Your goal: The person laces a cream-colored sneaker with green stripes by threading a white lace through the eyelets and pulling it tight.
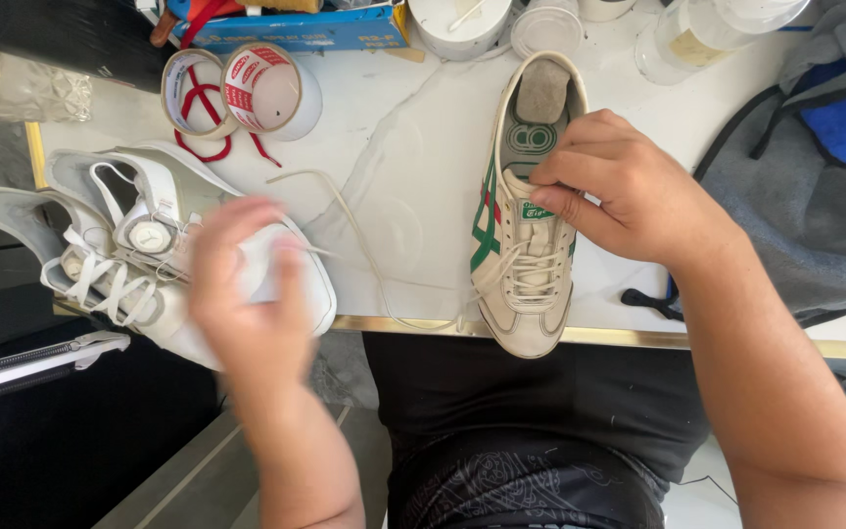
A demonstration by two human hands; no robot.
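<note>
A cream sneaker [526,284] with green and red side stripes lies on the white marble table [403,147], toe towards me. My right hand [629,191] pinches the sneaker's tongue between thumb and fingers. A loose cream lace [364,245] trails from the sneaker across the table to the left. My left hand [247,289] is blurred by motion, fingers apart, hovering over the toe of a white sneaker [178,225]; it holds nothing that I can make out.
A second white sneaker [80,264] lies at the left edge. Two tape rolls [242,93] sit behind them, with a blue box [296,29] and white tubs [501,24] at the back. A grey and blue garment [815,176] lies on the right. The table has a gold edge [629,336].
</note>
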